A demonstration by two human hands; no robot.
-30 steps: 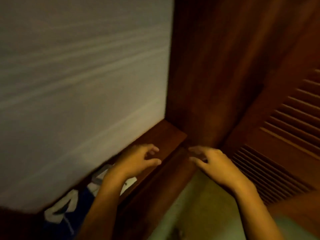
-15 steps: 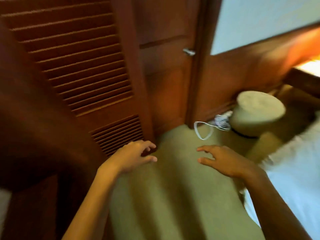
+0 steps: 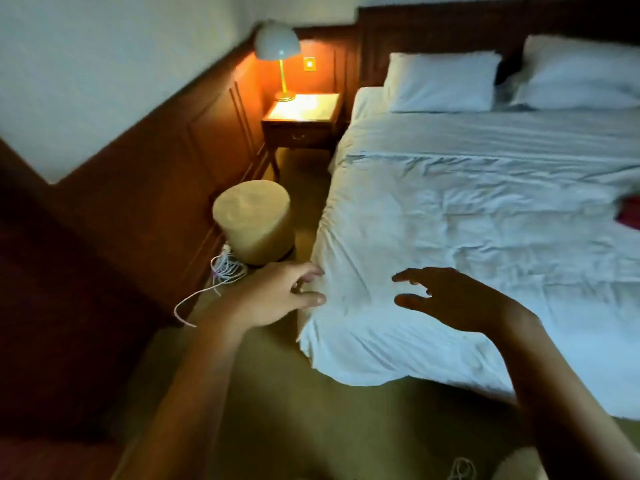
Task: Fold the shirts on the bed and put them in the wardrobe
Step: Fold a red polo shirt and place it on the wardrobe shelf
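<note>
The bed [image 3: 485, 209] with a rumpled white cover fills the right of the view. A bit of red cloth [image 3: 631, 213] shows on it at the far right edge; most of that cloth is cut off. My left hand [image 3: 277, 296] hovers at the bed's near left corner, fingers loosely spread, holding nothing. My right hand [image 3: 450, 296] hangs over the cover with fingers spread, also empty. The wardrobe is out of view.
A round beige stool [image 3: 254, 220] stands on the floor left of the bed, with a white cord [image 3: 221, 275] beside it. A lit lamp [image 3: 278, 50] sits on a wooden nightstand [image 3: 301, 116]. Two white pillows [image 3: 443, 81] lie by the headboard. Wood panelling runs along the left wall.
The view has swung right from the wardrobe shelf and louvred door to the bed. Both hands stayed empty and now hover at the bed's near corner.
</note>
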